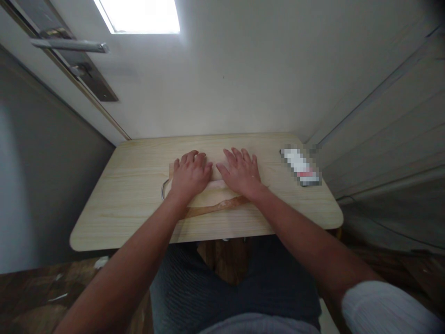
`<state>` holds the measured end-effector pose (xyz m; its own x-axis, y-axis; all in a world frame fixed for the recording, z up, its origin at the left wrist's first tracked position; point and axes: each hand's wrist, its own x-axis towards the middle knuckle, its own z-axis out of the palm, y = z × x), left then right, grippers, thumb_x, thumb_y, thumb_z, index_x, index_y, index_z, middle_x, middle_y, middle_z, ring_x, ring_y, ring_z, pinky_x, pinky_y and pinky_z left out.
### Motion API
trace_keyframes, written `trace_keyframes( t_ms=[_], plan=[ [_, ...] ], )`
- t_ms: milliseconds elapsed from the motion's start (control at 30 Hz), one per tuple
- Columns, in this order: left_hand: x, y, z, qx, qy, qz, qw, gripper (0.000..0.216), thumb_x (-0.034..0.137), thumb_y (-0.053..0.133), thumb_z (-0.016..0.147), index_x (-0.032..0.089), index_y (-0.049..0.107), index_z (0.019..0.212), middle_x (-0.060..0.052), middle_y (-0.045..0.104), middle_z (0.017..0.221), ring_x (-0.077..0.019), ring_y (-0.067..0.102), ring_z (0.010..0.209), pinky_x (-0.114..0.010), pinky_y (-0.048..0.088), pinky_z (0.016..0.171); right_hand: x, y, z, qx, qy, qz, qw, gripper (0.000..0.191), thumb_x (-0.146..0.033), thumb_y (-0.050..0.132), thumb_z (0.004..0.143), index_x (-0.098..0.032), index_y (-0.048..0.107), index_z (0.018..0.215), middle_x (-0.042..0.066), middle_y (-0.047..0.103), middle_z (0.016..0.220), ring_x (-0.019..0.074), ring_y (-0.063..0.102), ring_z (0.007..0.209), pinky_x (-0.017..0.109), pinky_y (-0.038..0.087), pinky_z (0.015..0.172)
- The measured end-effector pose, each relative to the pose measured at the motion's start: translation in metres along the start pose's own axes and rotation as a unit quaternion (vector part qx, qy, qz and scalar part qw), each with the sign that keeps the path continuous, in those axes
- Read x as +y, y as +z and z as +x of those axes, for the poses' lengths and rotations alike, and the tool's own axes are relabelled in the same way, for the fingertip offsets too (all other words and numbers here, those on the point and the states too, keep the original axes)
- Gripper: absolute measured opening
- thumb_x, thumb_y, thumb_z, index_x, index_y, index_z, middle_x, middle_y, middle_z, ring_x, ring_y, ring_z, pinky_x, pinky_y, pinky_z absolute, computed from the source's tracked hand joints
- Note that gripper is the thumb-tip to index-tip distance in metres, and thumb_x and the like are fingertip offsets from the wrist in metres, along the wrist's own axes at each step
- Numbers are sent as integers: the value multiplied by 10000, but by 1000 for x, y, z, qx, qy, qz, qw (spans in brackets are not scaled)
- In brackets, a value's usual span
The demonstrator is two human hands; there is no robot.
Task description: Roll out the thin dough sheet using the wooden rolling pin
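My left hand (192,172) lies palm down on the table, its fingers stretched out and slightly apart. Beside it, my right hand (239,170) rests the same way with fingers spread. Between and partly beneath them runs a pale, whitish strip (217,184); its kind cannot be made out. A brown, partly shiny strip (212,208) lies nearer the table's front edge, one end passing behind my right wrist. Just left of my left hand, a thin curved metal loop (163,189) shows in part, the remainder hidden by the hand.
The light wood-grain table (114,199) has rounded corners and stands against a white door (243,83) with a lever handle (69,45). A blurred-out flat object, perhaps a phone (299,165), lies at the table's right. A grey wall panel (389,153) rises on the right.
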<state>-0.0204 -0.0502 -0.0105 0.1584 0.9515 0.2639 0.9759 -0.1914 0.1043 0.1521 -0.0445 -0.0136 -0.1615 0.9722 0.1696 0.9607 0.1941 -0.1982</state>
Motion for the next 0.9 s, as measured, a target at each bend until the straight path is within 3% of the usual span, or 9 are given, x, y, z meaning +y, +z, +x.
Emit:
trace_keyframes(
  t_ms=[900],
  plan=[
    [8, -8, -18, -7, 0, 17, 1000, 466, 472, 288, 995, 260, 517, 1341, -107, 498, 1454, -320, 446, 1294, -532, 303, 1063, -4, -2, -23, 21, -12, -4, 1000, 571, -509, 350, 995, -246, 390, 1501, 78, 396, 1560, 348, 301, 1426, 597, 165, 1152]
  ],
)
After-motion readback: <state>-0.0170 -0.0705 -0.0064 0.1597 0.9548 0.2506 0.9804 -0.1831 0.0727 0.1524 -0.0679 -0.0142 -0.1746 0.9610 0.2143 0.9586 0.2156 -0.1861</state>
